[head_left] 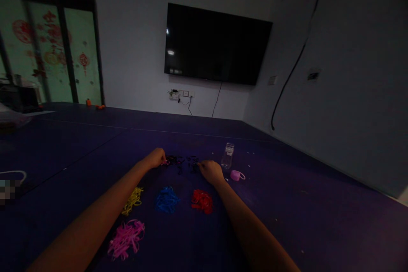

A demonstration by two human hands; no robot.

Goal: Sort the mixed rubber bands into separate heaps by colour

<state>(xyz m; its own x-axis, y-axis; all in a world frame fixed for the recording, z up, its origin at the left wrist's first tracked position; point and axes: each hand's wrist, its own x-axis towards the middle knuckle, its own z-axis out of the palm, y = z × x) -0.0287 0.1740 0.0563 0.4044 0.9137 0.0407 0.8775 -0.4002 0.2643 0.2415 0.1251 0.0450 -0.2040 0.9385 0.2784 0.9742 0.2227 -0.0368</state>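
My left hand (pixel 156 158) is closed, with a pink rubber band (pixel 165 162) showing at its fingertips. Just right of it lies a loose pile of black rubber bands (pixel 174 160). My right hand (pixel 211 171) reaches the right edge of more scattered black bands (pixel 192 162), its fingers pinched together; what they hold is too small to make out. Nearer to me are heaps of yellow bands (pixel 133 199), partly behind my left forearm, blue bands (pixel 167 199), red bands (pixel 202 201) and pink bands (pixel 126 238).
Right of my right hand stands a clear bottle (pixel 228 156), with a pink looped cap (pixel 236 175) beside it. Small white bits dot the purple surface (pixel 287 204). A black cable (pixel 288 77) hangs along the right wall. Orange objects (pixel 100 107) lie at the far left edge.
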